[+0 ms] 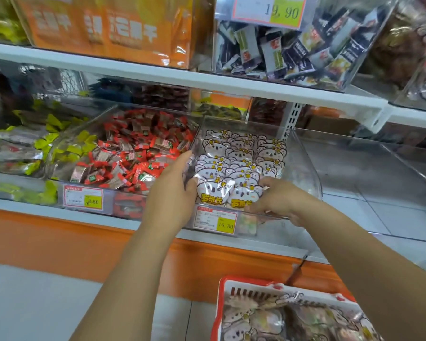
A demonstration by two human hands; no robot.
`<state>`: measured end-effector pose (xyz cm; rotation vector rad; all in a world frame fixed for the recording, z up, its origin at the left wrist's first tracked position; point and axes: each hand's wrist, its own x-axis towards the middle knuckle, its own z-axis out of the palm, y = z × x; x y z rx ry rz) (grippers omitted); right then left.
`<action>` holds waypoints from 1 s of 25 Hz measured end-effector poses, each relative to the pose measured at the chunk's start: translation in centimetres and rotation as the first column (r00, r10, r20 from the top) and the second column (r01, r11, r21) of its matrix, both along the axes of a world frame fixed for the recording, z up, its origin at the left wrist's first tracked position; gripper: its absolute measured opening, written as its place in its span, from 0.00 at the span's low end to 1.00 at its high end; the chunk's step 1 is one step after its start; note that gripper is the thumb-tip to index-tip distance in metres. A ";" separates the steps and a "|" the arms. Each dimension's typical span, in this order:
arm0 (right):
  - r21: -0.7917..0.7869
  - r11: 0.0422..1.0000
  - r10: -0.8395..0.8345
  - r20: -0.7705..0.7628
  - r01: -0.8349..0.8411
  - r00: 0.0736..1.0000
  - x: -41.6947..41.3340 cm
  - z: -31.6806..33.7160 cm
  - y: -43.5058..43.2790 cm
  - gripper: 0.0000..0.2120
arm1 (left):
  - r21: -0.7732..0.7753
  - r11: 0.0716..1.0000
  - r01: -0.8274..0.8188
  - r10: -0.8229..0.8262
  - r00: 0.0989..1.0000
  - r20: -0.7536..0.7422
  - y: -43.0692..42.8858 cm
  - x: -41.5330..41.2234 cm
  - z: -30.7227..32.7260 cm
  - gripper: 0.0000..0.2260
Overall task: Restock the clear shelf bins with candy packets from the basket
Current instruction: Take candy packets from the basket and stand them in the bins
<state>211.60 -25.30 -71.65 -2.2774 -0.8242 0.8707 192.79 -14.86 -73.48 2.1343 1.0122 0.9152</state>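
A clear shelf bin (pixel 303 166) on the middle shelf holds rows of white koala-print candy packets (pixel 239 158). My left hand (pixel 175 185) presses against the left side of the front packets, fingers fairly straight. On the right side of the same front stack, my right hand (pixel 278 200) has its fingers curled at the packets' lower edge, by the bin's front lip. Below, at the bottom right, a red and white basket (pixel 221 306) holds more koala packets (pixel 256 323); my right forearm crosses over part of it.
Left of this bin, another clear bin (pixel 143 153) is heaped with red-wrapped candies, and yellow-green packets (pixel 22 148) lie further left. An empty-looking clear bin (pixel 369 166) stands to the right. Price tags (pixel 215 221) hang on the bin fronts. An upper shelf (pixel 182 75) overhangs closely.
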 end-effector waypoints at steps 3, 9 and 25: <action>-0.110 0.990 0.091 0.069 -0.083 0.993 -0.1 0.6 0.6 0.32 | -0.025 1.000 0.013 -0.013 1.000 0.018 0.1 -0.1 0.0 0.25; -0.173 0.984 0.060 0.158 -0.032 0.986 -0.6 1.5 -0.1 0.12 | -0.002 1.000 0.008 -0.008 1.000 -0.002 -0.2 -0.1 -0.2 0.25; -0.096 0.993 0.069 -0.005 -0.069 0.998 -0.1 0.9 -0.1 0.21 | 0.025 0.999 -0.025 0.027 0.997 -0.076 -0.3 0.6 -0.7 0.14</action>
